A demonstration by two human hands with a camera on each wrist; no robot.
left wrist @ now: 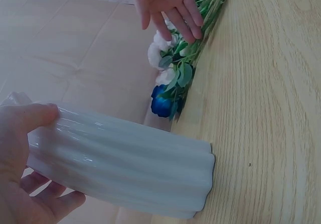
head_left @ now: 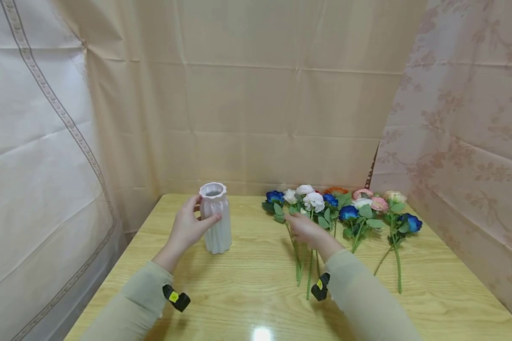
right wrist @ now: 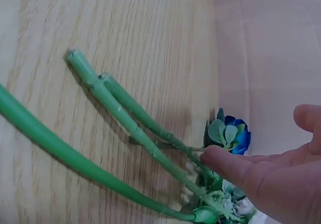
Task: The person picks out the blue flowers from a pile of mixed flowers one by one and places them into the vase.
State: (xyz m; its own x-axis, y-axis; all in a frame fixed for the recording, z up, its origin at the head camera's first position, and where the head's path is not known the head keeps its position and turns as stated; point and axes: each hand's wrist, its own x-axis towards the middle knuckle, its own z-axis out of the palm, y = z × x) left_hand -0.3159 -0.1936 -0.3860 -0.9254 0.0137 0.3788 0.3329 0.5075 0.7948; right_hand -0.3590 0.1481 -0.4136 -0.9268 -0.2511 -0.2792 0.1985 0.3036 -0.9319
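Note:
A white ribbed vase [head_left: 217, 222] with a scalloped rim stands upright on the table. My left hand [head_left: 190, 225] grips its upper part, thumb on the near side and fingers round the far side, as the left wrist view shows with the vase [left wrist: 120, 158]. Over the stems of the left-hand flowers my right hand [head_left: 309, 231] reaches out, fingers extended and nothing held in them. Just past its fingertips lies a blue flower [head_left: 275, 197], with white flowers [head_left: 313, 201] beside it. In the right wrist view, green stems [right wrist: 118, 108] run below the fingers.
More artificial flowers lie farther right, among them a pink one [head_left: 379, 204] and a blue one [head_left: 411, 222]. An orange flower [head_left: 336, 190] shows at the back. The wooden table [head_left: 247, 293] meets a beige cloth backdrop [head_left: 273, 104], with patterned cloth at the right.

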